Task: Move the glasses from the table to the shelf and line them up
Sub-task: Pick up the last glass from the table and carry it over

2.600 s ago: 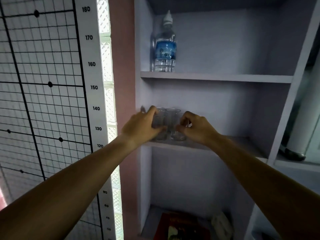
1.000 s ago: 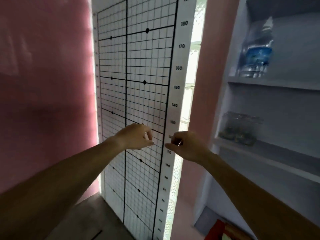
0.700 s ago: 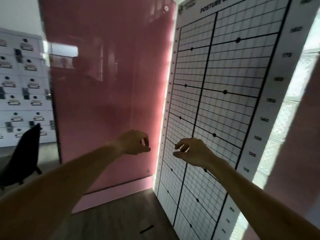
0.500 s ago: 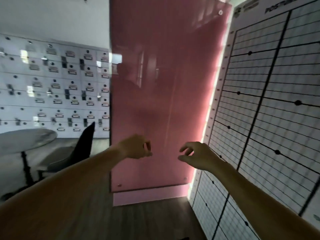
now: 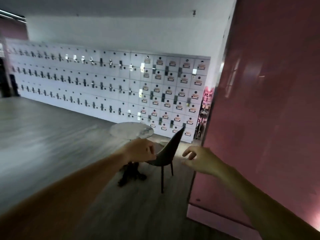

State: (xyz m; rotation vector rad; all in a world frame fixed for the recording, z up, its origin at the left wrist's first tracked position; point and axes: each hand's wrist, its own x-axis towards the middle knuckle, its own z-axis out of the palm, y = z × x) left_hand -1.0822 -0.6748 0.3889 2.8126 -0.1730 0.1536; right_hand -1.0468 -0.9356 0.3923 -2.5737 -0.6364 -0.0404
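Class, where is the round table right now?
Head view, centre: the round table stands on the floor before the lockers, left of the dark chair.

2 hands (image 5: pixel 141 150) (image 5: pixel 200 160), 1 table (image 5: pixel 131 130), 1 chair (image 5: pixel 168 153), 1 locker wall (image 5: pixel 107 87).

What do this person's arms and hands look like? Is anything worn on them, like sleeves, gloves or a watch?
Both forearms are bare right to the picture's edge: no sleeve shows. The left hand and right hand wear no gloves, and no watch, ring or bracelet is visible, though the picture is dim and motion-blurred, so small items could be missed.
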